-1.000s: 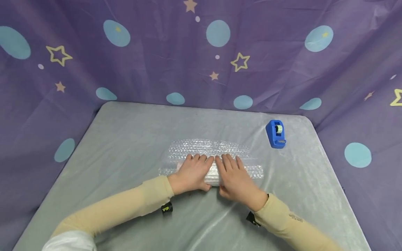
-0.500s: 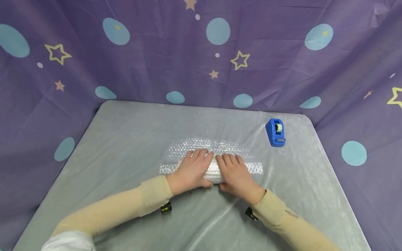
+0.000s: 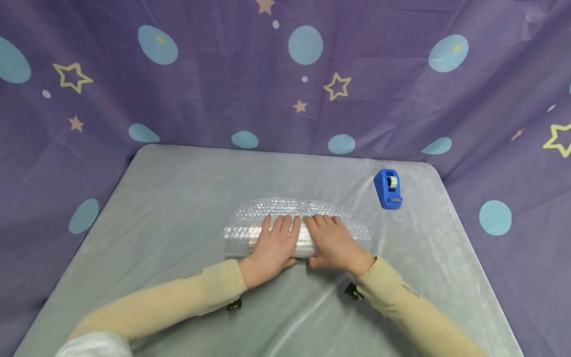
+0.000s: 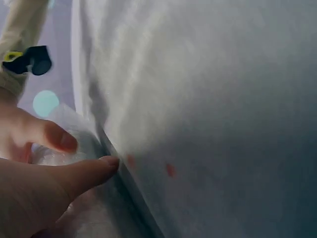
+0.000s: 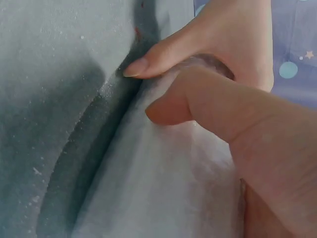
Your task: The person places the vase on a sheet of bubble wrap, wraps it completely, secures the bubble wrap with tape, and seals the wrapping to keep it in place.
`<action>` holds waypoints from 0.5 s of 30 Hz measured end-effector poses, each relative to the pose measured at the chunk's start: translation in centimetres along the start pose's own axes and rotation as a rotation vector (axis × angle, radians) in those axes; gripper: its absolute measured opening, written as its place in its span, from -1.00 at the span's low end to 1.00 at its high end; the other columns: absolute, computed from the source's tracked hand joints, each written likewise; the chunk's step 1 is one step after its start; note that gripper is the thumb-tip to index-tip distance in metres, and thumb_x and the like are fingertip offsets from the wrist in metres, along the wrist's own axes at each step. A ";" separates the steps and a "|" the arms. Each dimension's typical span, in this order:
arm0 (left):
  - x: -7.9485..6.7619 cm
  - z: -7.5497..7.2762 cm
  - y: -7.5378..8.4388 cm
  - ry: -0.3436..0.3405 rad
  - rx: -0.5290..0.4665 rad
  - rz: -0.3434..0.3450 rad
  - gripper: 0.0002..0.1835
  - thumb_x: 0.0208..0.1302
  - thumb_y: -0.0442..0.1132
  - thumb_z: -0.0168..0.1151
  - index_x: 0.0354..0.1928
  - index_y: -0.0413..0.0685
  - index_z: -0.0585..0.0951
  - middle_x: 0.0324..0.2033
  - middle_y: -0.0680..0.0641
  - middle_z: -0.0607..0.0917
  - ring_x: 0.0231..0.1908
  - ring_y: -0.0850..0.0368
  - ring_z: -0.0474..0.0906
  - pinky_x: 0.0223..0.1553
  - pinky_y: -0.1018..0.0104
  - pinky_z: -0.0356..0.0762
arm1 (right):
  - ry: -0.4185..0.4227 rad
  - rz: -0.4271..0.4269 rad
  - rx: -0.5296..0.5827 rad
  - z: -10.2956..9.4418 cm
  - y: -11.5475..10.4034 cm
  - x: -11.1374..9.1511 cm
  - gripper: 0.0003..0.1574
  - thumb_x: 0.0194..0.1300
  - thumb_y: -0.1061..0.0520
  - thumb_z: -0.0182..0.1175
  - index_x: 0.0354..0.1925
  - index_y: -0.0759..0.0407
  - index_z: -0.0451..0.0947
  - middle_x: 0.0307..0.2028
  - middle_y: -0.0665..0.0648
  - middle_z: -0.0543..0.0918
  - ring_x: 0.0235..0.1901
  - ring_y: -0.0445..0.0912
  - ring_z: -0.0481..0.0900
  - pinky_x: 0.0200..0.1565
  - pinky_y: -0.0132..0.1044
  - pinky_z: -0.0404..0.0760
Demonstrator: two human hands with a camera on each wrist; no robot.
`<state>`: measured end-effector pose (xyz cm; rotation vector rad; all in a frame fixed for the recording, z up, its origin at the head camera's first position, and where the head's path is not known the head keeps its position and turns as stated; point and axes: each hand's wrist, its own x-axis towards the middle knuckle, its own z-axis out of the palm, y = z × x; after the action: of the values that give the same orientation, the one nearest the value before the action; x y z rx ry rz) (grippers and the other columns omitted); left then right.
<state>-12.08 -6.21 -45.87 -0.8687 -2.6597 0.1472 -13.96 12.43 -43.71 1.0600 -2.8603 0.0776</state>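
Observation:
A roll of bubble wrap (image 3: 305,246) lies crosswise in front of me, with a pinkish thing faintly showing through its left part. Beyond it a flat stretch of the sheet (image 3: 294,205) runs away from me. My left hand (image 3: 273,248) rests over the roll with its fingers straight and pointing away. Beside it my right hand (image 3: 335,244) grips the roll, fingers bent over the top and thumb on the near side. In the right wrist view, the right thumb (image 5: 208,101) presses the wrap (image 5: 148,173). What is inside the roll is mostly hidden by layers and hands.
A blue tape dispenser (image 3: 387,191) with a roll of tape stands at the back right of the table. Grey cloth (image 3: 187,198) covers the tabletop. Purple curtains (image 3: 214,74) with stars and blue spots hang around the back and sides.
The roll has turned a little and shifted slightly away from me over the flat sheet. My left hand's fingers have straightened and spread; the right hand stays over the roll.

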 end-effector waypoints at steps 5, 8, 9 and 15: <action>0.5 0.3 -0.3 0.042 -0.012 0.013 0.10 -0.52 0.21 0.55 0.14 -0.25 0.37 -0.12 -0.22 0.52 -0.12 -0.13 0.46 -0.05 -0.12 0.36 | -0.008 0.011 0.017 -0.1 0.3 0.2 0.18 -0.37 -0.23 0.35 0.23 0.23 0.27 0.00 0.18 0.48 0.00 0.10 0.45 -0.01 0.03 0.42; 0.7 0.2 -0.5 0.035 -0.028 0.011 0.05 -0.51 0.17 0.54 0.12 -0.24 0.38 -0.15 -0.20 0.52 -0.15 -0.11 0.46 -0.09 -0.10 0.37 | 0.000 0.015 0.007 0.0 0.4 0.2 0.26 -0.37 -0.27 0.35 0.28 0.25 0.23 0.08 0.20 0.45 0.08 0.12 0.40 0.09 0.09 0.35; 0.8 0.1 -0.6 0.031 -0.032 0.009 0.04 -0.50 0.17 0.54 0.11 -0.23 0.39 -0.16 -0.19 0.52 -0.16 -0.11 0.46 -0.10 -0.10 0.37 | 0.005 0.015 0.000 0.0 0.4 0.2 0.28 -0.37 -0.28 0.36 0.29 0.25 0.22 0.10 0.21 0.43 0.10 0.13 0.38 0.12 0.12 0.32; 0.9 0.1 -0.8 0.014 -0.046 0.014 0.01 -0.47 0.18 0.52 0.10 -0.21 0.39 -0.18 -0.17 0.53 -0.18 -0.10 0.47 -0.12 -0.11 0.38 | 0.030 0.036 -0.071 0.0 0.0 -0.4 0.23 -0.28 -0.31 0.34 0.30 0.20 0.19 0.16 0.29 0.37 0.19 0.22 0.30 0.18 0.26 0.19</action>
<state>-13.26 -6.33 -45.56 -0.8993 -2.6540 0.0836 -13.66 12.66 -43.73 0.9869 -2.8330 -0.0052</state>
